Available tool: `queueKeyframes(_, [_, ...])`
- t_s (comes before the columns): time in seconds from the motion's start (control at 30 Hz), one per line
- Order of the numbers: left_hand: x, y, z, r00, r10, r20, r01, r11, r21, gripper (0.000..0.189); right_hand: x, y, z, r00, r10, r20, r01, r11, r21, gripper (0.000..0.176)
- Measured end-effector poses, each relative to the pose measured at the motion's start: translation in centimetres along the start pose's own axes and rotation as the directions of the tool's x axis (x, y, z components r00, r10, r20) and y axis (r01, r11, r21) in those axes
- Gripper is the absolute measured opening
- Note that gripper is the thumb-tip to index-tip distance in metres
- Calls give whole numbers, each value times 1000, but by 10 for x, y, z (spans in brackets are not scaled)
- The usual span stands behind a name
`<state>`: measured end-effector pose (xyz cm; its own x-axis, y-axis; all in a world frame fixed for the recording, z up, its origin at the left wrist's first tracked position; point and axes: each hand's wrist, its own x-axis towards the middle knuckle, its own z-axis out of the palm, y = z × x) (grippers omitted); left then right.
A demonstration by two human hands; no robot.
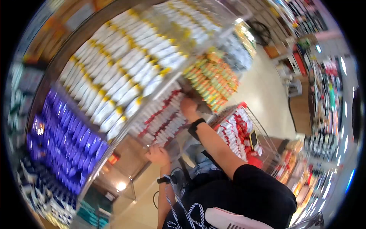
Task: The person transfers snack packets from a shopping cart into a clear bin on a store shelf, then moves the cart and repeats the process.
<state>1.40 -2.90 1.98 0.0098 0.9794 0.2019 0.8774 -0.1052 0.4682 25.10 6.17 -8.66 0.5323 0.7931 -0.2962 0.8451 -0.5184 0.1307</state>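
Note:
Rows of white bottles with red caps (162,118) stand in a shelf compartment in front of me. My right hand (189,108) reaches in at the right end of these rows; its fingers are blurred and partly hidden, so I cannot make out a grip. At the near left corner of the same compartment is my left hand (158,154), its fingers somewhat apart by the clear front panel. Nothing shows in that hand. Below my right forearm, a shopping cart (263,133) holds many similar red-and-white bottles (234,133), with a phone-like dark item (253,140) on top.
White bottles with yellow caps (122,65) fill the large section beyond a metal shelf edge (129,126). Purple packs (68,133) stand at the left. Orange-and-green packs (215,80) are stacked at the right. A tiled aisle floor (259,84) runs past a stool (292,88).

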Motion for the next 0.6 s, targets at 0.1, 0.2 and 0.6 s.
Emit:
queueKeyframes(0.1, [-4,-5,7,998,55,-13,-55,998,26,13,-19,-7,-23,969,49,-240,-53,999,-9,18])
queueKeyframes(0.2, [-1,-1,5,995,96,-34,-92,991,98,13,-30,5,-42,996,-56,-71,69,977,200,18])
queueKeyframes(0.6, [-16,73,19,997,58,50,-66,982,175,29,-230,210,-31,963,239,-122,-18,510,860,10])
